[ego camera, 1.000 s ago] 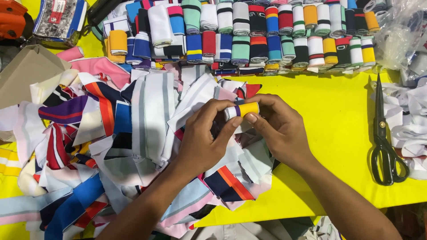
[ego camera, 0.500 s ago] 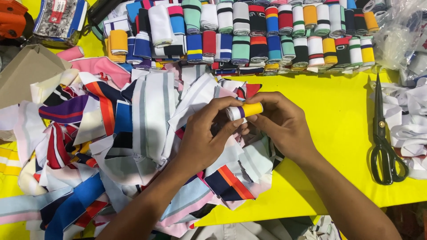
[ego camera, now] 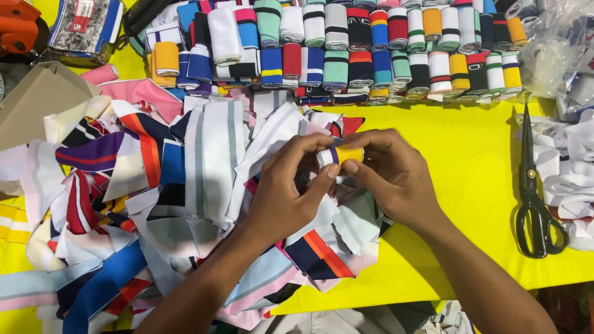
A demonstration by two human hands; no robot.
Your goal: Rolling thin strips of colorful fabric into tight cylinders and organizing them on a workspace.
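Both my hands hold one small rolled strip of ribbed fabric [ego camera: 339, 154], white and yellow with a dark stripe, above the middle of the yellow table [ego camera: 470, 179]. My left hand [ego camera: 291, 192] pinches its white end with thumb and fingers. My right hand [ego camera: 393, 176] grips the yellow end. Under my hands lies a heap of loose striped fabric strips [ego camera: 154, 204] in white, blue, red and pink.
Rows of finished fabric rolls [ego camera: 371, 46] in several colours line the far edge. Black scissors [ego camera: 535, 198] lie shut at the right, next to white strips [ego camera: 572, 161] and a clear plastic bag [ego camera: 557, 43]. A brown cardboard piece [ego camera: 37, 99] sits at the left.
The roll has shifted slightly in my fingers as both hands tighten it. Everything else stays in place.
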